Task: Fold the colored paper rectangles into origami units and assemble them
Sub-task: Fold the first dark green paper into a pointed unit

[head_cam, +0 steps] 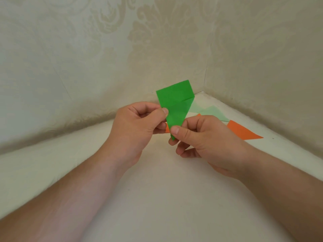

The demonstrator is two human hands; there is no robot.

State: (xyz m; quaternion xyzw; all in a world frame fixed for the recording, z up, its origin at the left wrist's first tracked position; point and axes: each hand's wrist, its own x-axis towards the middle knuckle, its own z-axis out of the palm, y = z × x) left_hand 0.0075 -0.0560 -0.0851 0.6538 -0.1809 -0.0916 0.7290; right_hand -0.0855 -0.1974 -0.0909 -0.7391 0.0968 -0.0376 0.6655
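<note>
You are in the middle of the folding work, not yet at the assembly. Your left hand (138, 124) pinches the left edge of the green paper (175, 103) between thumb and fingers, and your right hand (197, 137) pinches its lower pointed tip in the same way. You hold the paper up in the air, above the counter (157, 198) and in front of its far corner.

The green paper is already folded to a long shape, wide at the top and narrow at the bottom, with one clear crease across the upper part. It looks thin and a little see-through at the right edge.

On the counter behind your hands lie an orange piece (242, 131) and a pale green piece (209, 111), near the far right edge. They seem to be folded, but I cannot tell if they are finished. I judge that more folds and all the joining remain.
</note>
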